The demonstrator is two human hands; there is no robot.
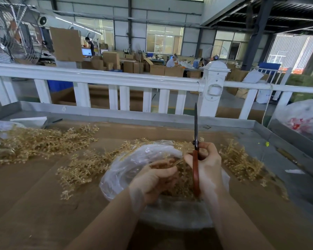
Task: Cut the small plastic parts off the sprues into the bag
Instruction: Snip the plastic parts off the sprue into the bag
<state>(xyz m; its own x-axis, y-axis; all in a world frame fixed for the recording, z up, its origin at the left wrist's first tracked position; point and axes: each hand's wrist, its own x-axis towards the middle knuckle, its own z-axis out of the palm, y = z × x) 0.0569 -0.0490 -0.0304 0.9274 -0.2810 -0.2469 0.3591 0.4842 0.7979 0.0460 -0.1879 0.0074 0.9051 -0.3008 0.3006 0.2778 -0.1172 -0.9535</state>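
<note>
While your left hand (153, 179) pinches a sprue (170, 162) over the bag (126, 168) at lower centre, your right hand (206, 166) grips the scissors (196, 156), blades closed and upright. Lower the blades before cutting, so parts drop inside.

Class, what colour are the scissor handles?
Red-orange scissor handles, gripped by the right hand; head view.

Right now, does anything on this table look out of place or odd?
Nothing looks damaged. The scissors in the right hand point straight up, away from the sprue the left hand holds over the bag.
</note>
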